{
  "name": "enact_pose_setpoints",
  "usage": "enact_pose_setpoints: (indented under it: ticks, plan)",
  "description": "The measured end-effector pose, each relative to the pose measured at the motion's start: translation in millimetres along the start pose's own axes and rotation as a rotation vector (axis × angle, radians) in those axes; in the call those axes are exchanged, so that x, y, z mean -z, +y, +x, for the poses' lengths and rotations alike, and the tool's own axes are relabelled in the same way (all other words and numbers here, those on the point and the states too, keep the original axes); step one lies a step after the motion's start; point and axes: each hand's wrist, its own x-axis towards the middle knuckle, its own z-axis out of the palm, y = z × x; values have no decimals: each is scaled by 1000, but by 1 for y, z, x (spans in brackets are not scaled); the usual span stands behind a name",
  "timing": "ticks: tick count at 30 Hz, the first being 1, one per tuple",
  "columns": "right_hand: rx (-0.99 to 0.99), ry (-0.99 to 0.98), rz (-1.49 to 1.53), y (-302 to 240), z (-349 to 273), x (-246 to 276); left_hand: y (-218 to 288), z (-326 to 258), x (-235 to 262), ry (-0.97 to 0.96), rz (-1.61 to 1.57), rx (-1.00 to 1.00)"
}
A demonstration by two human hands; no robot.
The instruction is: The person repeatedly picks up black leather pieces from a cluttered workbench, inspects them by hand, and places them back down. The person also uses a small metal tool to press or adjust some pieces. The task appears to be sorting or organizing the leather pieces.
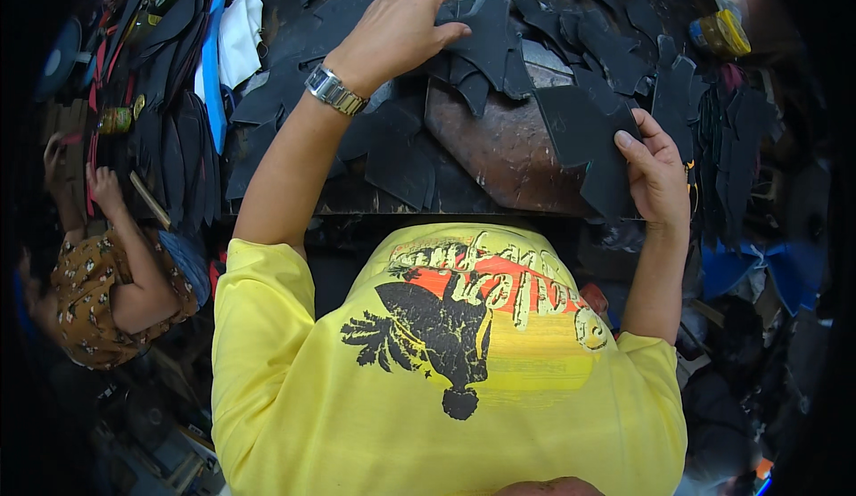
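A broad, flat, dull-black cut sheet piece (pixel 580 126), with angular edges and a faint pale mark on its face, lies tilted over the near right side of the dark, worn counter (pixel 673 6), its lower tip close to the edge, as I watch from afar through the head camera. The right hand (pixel 658 173) of the person wearing my rig is clamped on its right border, thumb on top, the other fingers partly hidden behind. The left hand (pixel 406 25), below a silver metal-link wristwatch (pixel 335 90), reaches across to a pile of smaller black curved sheet pieces (pixel 486 40); its thumb and forefinger stand apart at the pile's edge, and I cannot tell whether they touch it. Between the hands I see a scuffed reddish-brown surface (pixel 490 157). To the left, a long bright-blue strip (pixel 216 59) lies beside a crumpled white cloth (pixel 240 40); beyond them, a co-worker in a brown flower-patterned top (pixel 85 304) has both arms raised to the counter's side. A yellow-topped jar (pixel 720 34) lies at the far right.
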Motion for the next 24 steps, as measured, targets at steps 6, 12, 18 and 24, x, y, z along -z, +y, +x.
enact_pose_setpoints:
  ticks: [6,12,18,24]
  plan:
    - [-3,-111,-56,-2,20,-29,-5,15,-24,143,113,-4]
    - [-63,-141,-38,5,64,-59,-12,11,-26,86,-117,51]
    - [-34,-96,73,16,69,-67,-18,-1,-32,225,-549,61]
    - [-38,-162,63,16,63,-68,6,-25,-35,138,-1024,53]
